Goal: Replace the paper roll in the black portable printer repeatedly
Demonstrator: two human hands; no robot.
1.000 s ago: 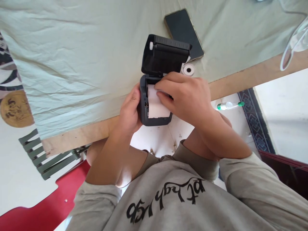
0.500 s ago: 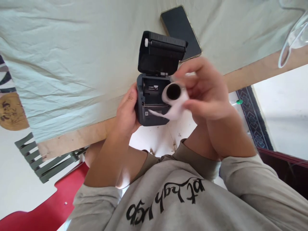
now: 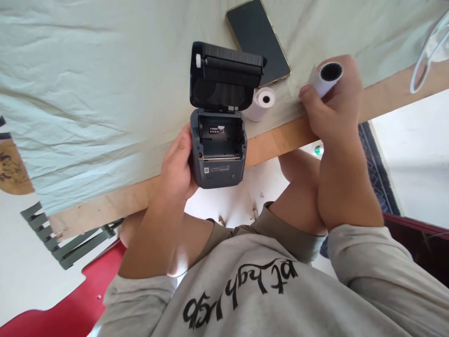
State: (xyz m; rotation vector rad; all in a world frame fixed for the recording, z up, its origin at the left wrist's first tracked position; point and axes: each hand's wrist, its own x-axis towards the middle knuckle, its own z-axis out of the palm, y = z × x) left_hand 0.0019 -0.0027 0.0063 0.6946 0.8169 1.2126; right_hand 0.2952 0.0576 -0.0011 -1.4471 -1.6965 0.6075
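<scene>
My left hand (image 3: 178,164) grips the left side of a small dark grey label printer (image 3: 220,173), held near the table edge. Its black lid (image 3: 224,77) stands raised, and the paper bay shows no roll inside. My right hand (image 3: 333,103) is closed around a white paper roll (image 3: 322,84) with a wide dark core, above the table to the right. Behind the printer's right side, a second white paper roll (image 3: 258,105) with a small core is on the table, partly hidden by the lid.
A dark phone (image 3: 259,42) in a clear case lies on the pale green tablecloth (image 3: 105,93). The wooden table edge (image 3: 115,203) runs in front of me. A white cable (image 3: 421,70) hangs at the far right, and a red chair (image 3: 73,299) stands at lower left.
My right hand has carried the wide-core roll from over the printer bay away to the right. The second roll has come into view. The printer has shifted slightly left.
</scene>
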